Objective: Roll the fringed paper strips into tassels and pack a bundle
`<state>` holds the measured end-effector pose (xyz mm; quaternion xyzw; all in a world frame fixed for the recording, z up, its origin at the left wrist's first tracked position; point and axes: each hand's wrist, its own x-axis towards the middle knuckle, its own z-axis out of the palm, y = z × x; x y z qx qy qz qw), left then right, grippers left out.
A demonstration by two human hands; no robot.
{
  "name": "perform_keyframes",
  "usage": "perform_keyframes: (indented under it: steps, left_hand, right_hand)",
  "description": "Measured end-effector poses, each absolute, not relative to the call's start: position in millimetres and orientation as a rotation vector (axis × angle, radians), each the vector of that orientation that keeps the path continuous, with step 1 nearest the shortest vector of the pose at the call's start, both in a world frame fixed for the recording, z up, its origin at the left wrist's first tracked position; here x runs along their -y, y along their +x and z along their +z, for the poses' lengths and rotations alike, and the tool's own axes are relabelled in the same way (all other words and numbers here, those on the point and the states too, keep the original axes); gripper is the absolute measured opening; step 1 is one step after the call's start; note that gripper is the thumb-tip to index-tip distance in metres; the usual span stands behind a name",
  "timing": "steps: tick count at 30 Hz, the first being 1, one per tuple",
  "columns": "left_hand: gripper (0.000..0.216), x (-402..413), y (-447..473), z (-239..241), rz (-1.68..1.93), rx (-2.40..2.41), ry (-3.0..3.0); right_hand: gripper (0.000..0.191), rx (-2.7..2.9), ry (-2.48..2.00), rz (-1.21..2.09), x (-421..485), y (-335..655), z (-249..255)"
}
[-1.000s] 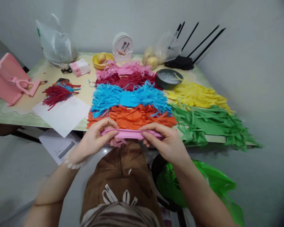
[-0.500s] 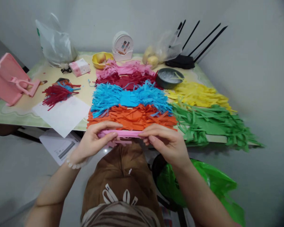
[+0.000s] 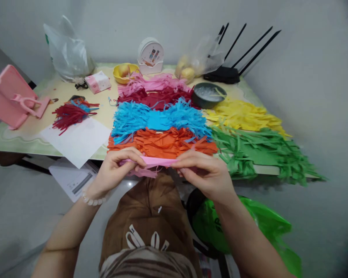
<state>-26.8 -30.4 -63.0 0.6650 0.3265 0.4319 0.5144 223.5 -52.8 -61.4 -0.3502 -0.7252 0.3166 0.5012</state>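
A folded pink paper strip [image 3: 156, 161] with a cut fringe hangs level just in front of the table edge. My left hand [image 3: 116, 172] pinches its left end with closed fingers. My right hand [image 3: 207, 175] pinches the strip near its middle, thumb and fingers pressed together. Right behind the strip lies fringed orange paper [image 3: 162, 142], then blue [image 3: 159, 117], dark red [image 3: 156, 98] and pink [image 3: 153, 83] fringed sheets in rows. Fringed green paper [image 3: 258, 152] and yellow paper [image 3: 243, 116] lie to the right.
A white sheet [image 3: 78, 141] and red paper scraps [image 3: 68, 114] lie at the left, beside a pink stand [image 3: 11, 96]. A dark bowl [image 3: 208, 95], yellow bowl [image 3: 123, 73], round white box [image 3: 150, 54], plastic bags and a black router [image 3: 223, 75] sit at the back. A green bag [image 3: 249, 227] hangs below.
My right hand has slid left along the pink strip toward its middle. Both hands rose slightly toward the table edge, and the strip now bends between them.
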Motion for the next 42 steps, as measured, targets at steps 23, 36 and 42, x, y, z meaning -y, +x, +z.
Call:
perform_keyframes:
  steps: [23, 36, 42]
  left_hand:
    - [0.015, 29, -15, -46, 0.741, -0.950, 1.628]
    - [0.012, 29, -17, -72, 0.889, -0.726, 1.205]
    - [0.018, 29, -19, -65, 0.901, -0.705, 1.496]
  right_hand:
    - [0.016, 1.697, -1.207, 1.077, 55, 222, -63]
    - [0.029, 1.521, -0.832, 1.152, 50, 221, -75]
    - [0.028, 1.583, -0.843, 1.038, 48, 220, -75]
